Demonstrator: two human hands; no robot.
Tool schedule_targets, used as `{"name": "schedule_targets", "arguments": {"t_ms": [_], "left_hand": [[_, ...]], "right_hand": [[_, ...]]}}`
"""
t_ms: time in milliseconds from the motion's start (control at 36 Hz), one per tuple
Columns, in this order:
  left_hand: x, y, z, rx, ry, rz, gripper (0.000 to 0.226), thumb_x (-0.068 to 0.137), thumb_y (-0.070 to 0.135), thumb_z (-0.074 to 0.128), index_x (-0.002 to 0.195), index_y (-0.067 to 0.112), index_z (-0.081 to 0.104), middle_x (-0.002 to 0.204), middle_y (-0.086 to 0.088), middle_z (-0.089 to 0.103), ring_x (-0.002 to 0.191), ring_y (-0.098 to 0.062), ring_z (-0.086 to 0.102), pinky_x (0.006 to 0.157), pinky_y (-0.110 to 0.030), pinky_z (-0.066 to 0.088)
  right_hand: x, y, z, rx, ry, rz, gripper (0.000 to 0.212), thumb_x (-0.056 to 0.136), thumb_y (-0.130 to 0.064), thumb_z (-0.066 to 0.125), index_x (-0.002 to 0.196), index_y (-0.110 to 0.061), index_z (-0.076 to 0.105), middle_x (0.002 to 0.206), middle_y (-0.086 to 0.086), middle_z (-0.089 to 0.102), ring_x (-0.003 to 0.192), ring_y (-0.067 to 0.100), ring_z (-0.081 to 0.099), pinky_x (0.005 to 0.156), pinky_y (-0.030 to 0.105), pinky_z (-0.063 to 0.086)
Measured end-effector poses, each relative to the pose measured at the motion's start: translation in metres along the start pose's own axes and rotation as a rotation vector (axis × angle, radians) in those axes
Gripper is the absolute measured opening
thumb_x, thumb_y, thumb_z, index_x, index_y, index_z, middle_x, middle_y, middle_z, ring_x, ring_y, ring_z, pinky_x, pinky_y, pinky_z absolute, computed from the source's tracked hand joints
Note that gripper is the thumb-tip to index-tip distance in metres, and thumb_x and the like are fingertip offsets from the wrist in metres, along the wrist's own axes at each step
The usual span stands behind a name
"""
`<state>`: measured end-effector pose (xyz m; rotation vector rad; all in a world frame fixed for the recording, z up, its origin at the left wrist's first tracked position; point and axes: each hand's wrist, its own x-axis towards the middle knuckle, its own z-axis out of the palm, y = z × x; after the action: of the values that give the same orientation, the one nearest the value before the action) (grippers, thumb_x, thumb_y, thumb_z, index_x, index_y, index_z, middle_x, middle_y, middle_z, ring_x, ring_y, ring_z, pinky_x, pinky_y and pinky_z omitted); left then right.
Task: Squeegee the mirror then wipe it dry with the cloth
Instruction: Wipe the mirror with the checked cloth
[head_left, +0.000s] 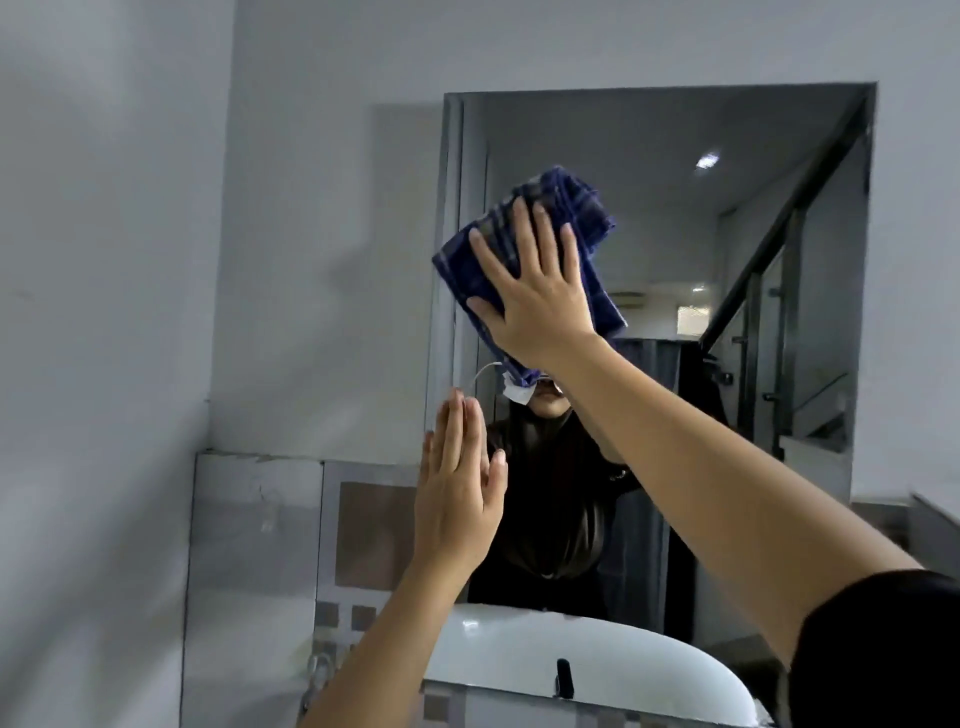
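The right hand (535, 296) is reaching up with the arm stretched out, palm flat and fingers spread, pressing against the upper left part of the mirror (727, 234). The left hand (457, 493) is being held up below it, near the mirror's lower left edge, fingers straight and together, palm turned toward the glass, holding nothing.
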<state>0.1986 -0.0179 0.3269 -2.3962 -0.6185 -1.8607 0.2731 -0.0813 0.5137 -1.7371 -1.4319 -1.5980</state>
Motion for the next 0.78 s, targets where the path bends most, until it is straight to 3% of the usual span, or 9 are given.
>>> {"name": "schedule_targets", "arguments": {"t_ms": [83,194,250,361,444,528,639,778], "left_hand": [[-0.018,0.004,0.007,-0.002,-0.005,-0.025,0.059,0.097,0.044,0.018,0.147,0.014,0.011,0.157,-0.004,0.006,0.145,-0.013,0.0,0.118,-0.036,0.009],[-0.036,0.0,0.013,0.007,-0.032,0.003,0.059,0.098,0.043,0.017,0.147,0.013,0.009,0.157,-0.006,0.006,0.145,-0.014,0.0,0.118,-0.03,0.001],[-0.039,-0.001,0.013,0.007,-0.035,0.006,0.059,0.098,0.04,0.023,0.147,0.011,0.009,0.157,-0.007,0.005,0.145,-0.015,0.0,0.118,-0.03,0.0],[-0.04,0.0,0.007,-0.028,-0.062,0.0,0.063,0.096,0.032,0.04,0.147,0.013,0.008,0.157,-0.004,0.003,0.144,-0.012,-0.004,0.118,-0.029,-0.001],[-0.045,-0.003,0.004,-0.01,-0.096,0.009,0.066,0.096,0.03,0.044,0.148,0.013,0.007,0.158,-0.004,0.001,0.144,-0.011,-0.006,0.118,-0.03,0.0],[-0.057,-0.008,0.003,0.011,-0.136,0.03,0.066,0.096,0.027,0.046,0.147,0.011,0.008,0.157,-0.005,0.002,0.144,-0.013,-0.003,0.118,-0.028,0.001],[-0.08,-0.017,0.005,-0.009,-0.158,0.028,0.07,0.094,0.023,0.052,0.147,0.011,0.01,0.157,-0.006,0.006,0.145,-0.016,0.003,0.117,-0.038,0.014],[-0.104,-0.019,0.011,-0.008,-0.176,-0.032,0.071,0.091,0.035,0.052,0.147,0.014,0.014,0.157,-0.005,0.01,0.145,-0.016,0.005,0.114,-0.043,0.026]], "right_hand": [[-0.028,0.011,0.004,-0.076,-0.056,-0.299,0.061,0.093,-0.053,0.03,0.146,-0.029,0.016,0.156,0.018,0.011,0.143,0.035,0.008,0.115,0.049,0.0],[-0.069,0.076,-0.007,-0.186,-0.074,-0.315,0.059,0.092,-0.055,0.028,0.146,-0.032,0.017,0.156,0.013,0.014,0.144,0.031,0.011,0.117,0.047,0.009],[-0.09,0.108,-0.016,-0.159,-0.044,-0.142,0.061,0.091,-0.054,0.03,0.146,-0.032,0.017,0.156,0.014,0.013,0.144,0.031,0.01,0.117,0.049,0.008],[-0.126,0.125,-0.015,0.019,0.074,0.453,0.062,0.09,-0.054,0.034,0.146,-0.034,0.013,0.157,0.014,0.005,0.144,0.032,0.002,0.116,0.048,-0.001],[-0.131,0.09,-0.004,0.188,0.169,0.85,0.065,0.09,-0.053,0.036,0.146,-0.034,0.011,0.157,0.013,-0.001,0.144,0.03,-0.003,0.115,0.048,-0.005],[-0.123,0.037,0.009,0.275,0.233,1.028,0.067,0.089,-0.054,0.035,0.147,-0.03,0.012,0.157,0.016,0.0,0.144,0.031,-0.003,0.113,0.05,-0.006],[-0.102,-0.037,0.023,0.312,0.17,0.87,0.067,0.089,-0.05,0.038,0.147,-0.029,0.012,0.156,0.017,0.0,0.144,0.033,-0.002,0.113,0.049,-0.008],[-0.101,-0.087,0.04,0.252,0.006,0.248,0.063,0.09,-0.043,0.042,0.146,-0.028,0.017,0.156,0.015,0.01,0.144,0.033,0.004,0.112,0.044,-0.014]]}}
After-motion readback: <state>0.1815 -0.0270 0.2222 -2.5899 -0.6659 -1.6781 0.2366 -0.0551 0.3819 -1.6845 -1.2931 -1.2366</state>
